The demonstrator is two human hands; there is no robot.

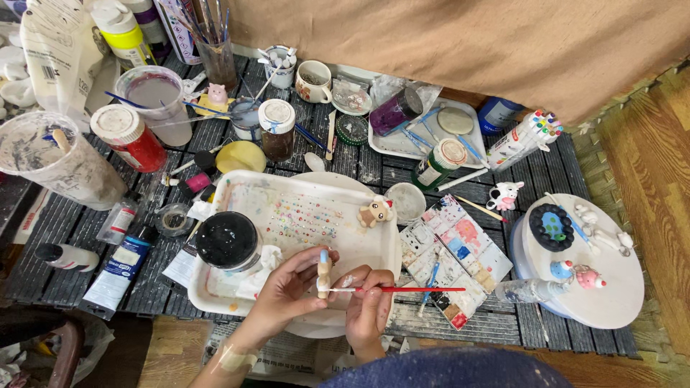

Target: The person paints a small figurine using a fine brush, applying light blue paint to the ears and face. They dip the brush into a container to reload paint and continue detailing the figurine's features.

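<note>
Currently mid-paint on a small figurine. Left hand (287, 287) has fingers closed around a small beige clay figurine with a blue top (324, 271), held upright just above the near edge of the white rectangular plastic tray (381, 248), roughly 6 o'clock of the tray. Right hand (368, 305) has fingers pinched shut on a thin red-handled paintbrush (402, 289); handle runs out toward 3 o'clock, tip end points at 9 o'clock and meets the figurine's lower half. Bristles too small to make out.

Judgement: the step in hand looks like detail work on the figurine's side. Next stroke calls for a steady left grip and a light touch, since the piece is tiny and the fingers sit close to the painted spot. A reload looks due at some point; the paint-stained white palette with small square wells (453, 255) lies just beside the right hand at 2 o'clock.

Surroundings:
- Black-lidded round glass jar (227, 241) on the tray, at 10 o'clock from the left hand, near it.
- Small tan bear figurine (375, 211) on the tray at 12 o'clock, apart from both hands.
- Round white board carrying several finished small figures (611, 294) well apart at 3 o'clock.
- Red jar with a white lid (129, 136) and a clear cup of brushes (217, 57) far off at 10–11 o'clock.

Smudge risk: thumb close to what may be wet paint.
</note>
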